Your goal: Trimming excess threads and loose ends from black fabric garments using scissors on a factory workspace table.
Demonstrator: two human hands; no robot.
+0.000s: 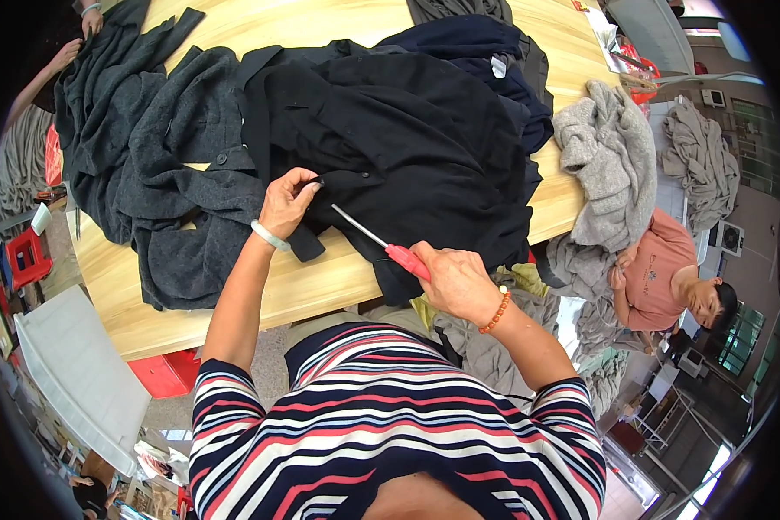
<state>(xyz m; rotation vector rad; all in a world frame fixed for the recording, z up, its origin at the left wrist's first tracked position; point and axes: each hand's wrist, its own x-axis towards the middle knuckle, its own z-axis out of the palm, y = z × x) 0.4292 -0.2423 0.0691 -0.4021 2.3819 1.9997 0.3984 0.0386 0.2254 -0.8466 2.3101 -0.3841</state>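
A black garment [433,130], with a button on its front, lies bunched on the wooden table in front of me. My left hand [288,204] pinches the garment's edge between thumb and fingers; a pale bangle is on that wrist. In my right hand [459,282] is a red-handled screwdriver [371,236]. Its thin metal shaft points up and left toward the pinched edge, with its tip a little apart from my left fingers. To the left lies a dark grey knitted garment [169,186] with a large button, spread beside the black one.
Navy clothing [464,42] lies behind the black garment. A light grey garment [611,160] hangs over the table's right edge. Another person [663,269] is at the right among grey clothes. Another person's hands [74,43] touch cloth at the far left. A red stool [28,258] stands left.
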